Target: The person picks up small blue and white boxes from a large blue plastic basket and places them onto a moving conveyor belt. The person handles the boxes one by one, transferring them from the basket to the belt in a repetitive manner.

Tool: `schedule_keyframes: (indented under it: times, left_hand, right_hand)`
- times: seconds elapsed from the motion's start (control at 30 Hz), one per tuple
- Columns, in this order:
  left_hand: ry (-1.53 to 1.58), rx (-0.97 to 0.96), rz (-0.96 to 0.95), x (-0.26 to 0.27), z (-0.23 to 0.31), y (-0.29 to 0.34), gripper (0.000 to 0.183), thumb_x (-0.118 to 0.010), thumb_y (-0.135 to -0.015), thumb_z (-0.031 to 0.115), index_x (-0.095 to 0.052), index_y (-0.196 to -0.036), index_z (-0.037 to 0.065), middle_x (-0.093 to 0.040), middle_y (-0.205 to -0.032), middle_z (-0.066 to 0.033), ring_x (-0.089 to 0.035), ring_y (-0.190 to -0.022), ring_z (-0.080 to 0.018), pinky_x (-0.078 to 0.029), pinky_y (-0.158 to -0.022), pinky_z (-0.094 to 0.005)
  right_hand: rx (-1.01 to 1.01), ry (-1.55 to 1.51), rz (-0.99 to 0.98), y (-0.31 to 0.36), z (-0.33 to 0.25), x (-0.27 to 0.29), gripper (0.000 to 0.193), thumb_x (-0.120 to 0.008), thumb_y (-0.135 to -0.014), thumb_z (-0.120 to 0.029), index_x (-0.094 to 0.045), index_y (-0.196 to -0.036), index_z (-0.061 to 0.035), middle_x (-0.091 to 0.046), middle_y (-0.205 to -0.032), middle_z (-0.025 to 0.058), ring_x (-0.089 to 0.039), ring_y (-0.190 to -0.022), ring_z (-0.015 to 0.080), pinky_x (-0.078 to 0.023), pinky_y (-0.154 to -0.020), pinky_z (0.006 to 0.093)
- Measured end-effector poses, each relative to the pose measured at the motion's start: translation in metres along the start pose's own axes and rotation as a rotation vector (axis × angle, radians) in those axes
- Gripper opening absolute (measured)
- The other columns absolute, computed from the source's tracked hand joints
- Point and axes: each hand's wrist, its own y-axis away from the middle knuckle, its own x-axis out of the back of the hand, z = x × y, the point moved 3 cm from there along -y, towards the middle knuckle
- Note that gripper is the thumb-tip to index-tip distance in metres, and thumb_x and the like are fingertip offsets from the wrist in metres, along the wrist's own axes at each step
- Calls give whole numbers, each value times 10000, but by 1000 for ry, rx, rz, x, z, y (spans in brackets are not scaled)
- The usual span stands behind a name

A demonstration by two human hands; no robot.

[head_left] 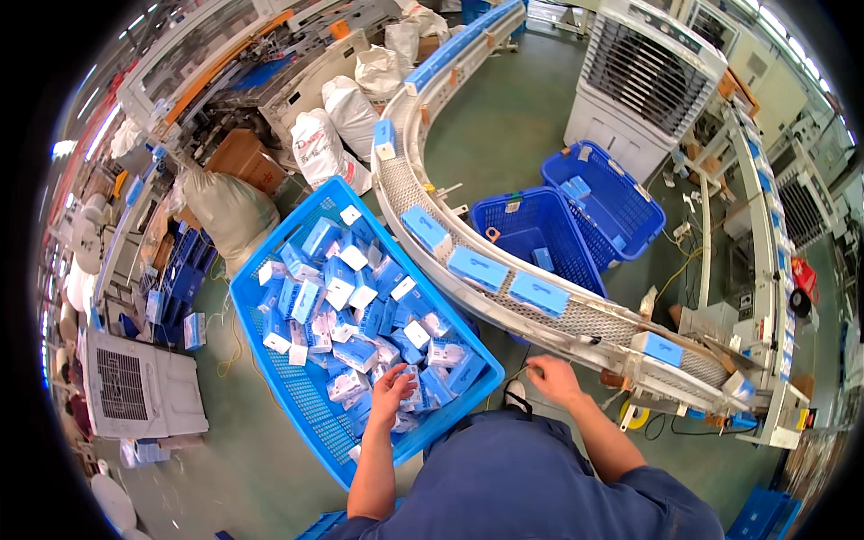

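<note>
My left hand (392,394) hovers over the near part of a large light-blue plastic basket (297,409), its fingers loosely bent and apart, with nothing seen in them. Below it, the basket holds a jumbled heap of small blue-and-white cartons (356,354), lying at many angles. My right hand (554,379) is in the air between the basket and a curved conveyor (468,301). Its fingers are half curled and partly apart, with no object visible in them. On the belt lie several more cartons, including one blue carton (538,292) closest to my right hand.
Two dark-blue crates (576,256) with a few cartons stand inside the conveyor's curve. Beyond them is a large air cooler (643,76). White sacks (326,148) line the far left, and a second cooler (144,387) stands left. Cables (679,274) cross the floor at right.
</note>
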Motion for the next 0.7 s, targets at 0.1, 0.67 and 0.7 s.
schedule_keyframes:
  times: [0.1, 0.67, 0.7]
  left_hand:
    - [-64, 25, 62, 30, -13, -28, 510, -636, -945, 265, -487, -1388, 63, -662, -1141, -133, -684, -964, -230, -544, -793, -323]
    - [-1410, -131, 902, 292, 79, -195, 660, -779, -725, 296, -554, -1319, 116, -506, -1375, -175, -478, -1271, -333, -400, -957, -527]
    - [-1492, -118, 862, 287, 83, -197, 589, -776, -721, 280, -605, -1259, 110, -549, -1325, -161, -499, -1239, -323, -410, -924, -521]
  right_hand:
    - [-51, 1, -12, 19, 12, -15, 307, -652, -857, -259, -697, -1094, -69, -716, -1009, 124, -689, -800, 296, -542, -763, 395]
    - [-897, 47, -148, 222, 149, -45, 373, -643, -813, -307, -715, -1080, -57, -740, -872, 141, -727, -717, 249, -569, -739, 349]
    - [-947, 13, -112, 234, 136, -46, 364, -647, -817, -297, -715, -1078, -52, -740, -853, 136, -726, -683, 232, -571, -718, 337]
